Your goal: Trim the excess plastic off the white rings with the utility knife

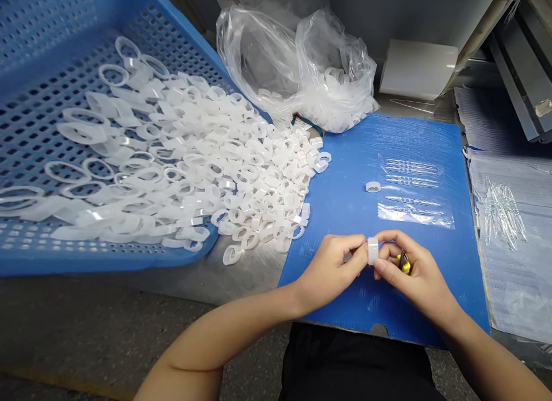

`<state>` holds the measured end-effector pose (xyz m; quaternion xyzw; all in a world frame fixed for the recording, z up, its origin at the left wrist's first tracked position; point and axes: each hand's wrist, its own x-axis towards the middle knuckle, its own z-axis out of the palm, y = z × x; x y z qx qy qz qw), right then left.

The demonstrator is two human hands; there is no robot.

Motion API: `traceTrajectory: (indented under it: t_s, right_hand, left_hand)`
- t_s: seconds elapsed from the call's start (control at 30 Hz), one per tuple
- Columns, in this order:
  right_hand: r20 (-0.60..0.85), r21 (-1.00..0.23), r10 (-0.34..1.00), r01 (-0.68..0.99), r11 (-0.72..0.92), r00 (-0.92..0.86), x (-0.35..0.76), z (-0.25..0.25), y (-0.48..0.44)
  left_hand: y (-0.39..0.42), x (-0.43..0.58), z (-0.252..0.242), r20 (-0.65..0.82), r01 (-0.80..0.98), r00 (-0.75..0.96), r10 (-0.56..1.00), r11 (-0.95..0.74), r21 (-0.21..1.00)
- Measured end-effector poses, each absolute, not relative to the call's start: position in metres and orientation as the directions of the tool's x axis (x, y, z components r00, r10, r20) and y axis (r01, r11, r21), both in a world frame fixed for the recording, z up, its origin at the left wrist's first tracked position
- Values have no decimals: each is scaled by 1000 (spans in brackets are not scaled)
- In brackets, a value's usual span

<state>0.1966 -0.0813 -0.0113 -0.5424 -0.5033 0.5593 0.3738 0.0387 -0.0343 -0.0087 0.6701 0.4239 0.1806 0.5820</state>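
Observation:
Both my hands meet over the blue corrugated board near its front edge. My left hand and my right hand pinch a small translucent white ring between their fingertips. Tucked in my right hand's palm is a small tool with yellow handles. One loose white ring lies on the board further back. A big heap of white rings spills from the blue perforated tray onto the table at the left.
A clear plastic bag with more rings stands at the back. Clear packets of thin parts lie on the board, more on plastic sheets at the right. A white box sits behind.

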Motion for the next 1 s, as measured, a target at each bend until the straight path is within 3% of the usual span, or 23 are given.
traceTrajectory:
  t_s: [0.17,0.33,0.4,0.5,0.6,0.7,0.8,0.9,1.0]
  right_hand:
    - [-172,-969,979,196,-148,-111,196,-14,-86]
    - [-144,-965,987,231,-125,-67,194,-14,-88]
    - [-168,-977,984,143,-159,-56,197,-15,-87]
    - [-225,-971,974,-82,-226,-20,204,-17,-82]
    - [-259,-948,965,-176,-264,-51,205,-17,-78]
    - [-214,-977,971,37,-211,-105,199,-15,-78]
    - [-70,-953,980,302,-10,-188,189,-15,-82]
    - [117,-899,961,384,209,-249,185,-17,-86]
    - [200,-865,966,434,251,-162,189,-16,-88]
  left_hand:
    - [-41,41,-14,-78,320,593,801,-146,936]
    - [-43,43,-18,-46,264,635,771,-162,951]
    - [-40,43,-19,-130,211,651,748,-14,977]
    - [-34,43,-20,-298,42,648,701,358,933]
    - [-33,42,-21,-326,-58,634,701,463,885]
    - [-38,39,-22,-234,-36,654,719,339,940]
    - [-44,37,-26,-137,-17,674,726,201,979]
    - [-45,37,-29,-80,-17,692,717,128,992]
    - [-42,38,-28,-69,-84,666,743,166,982]
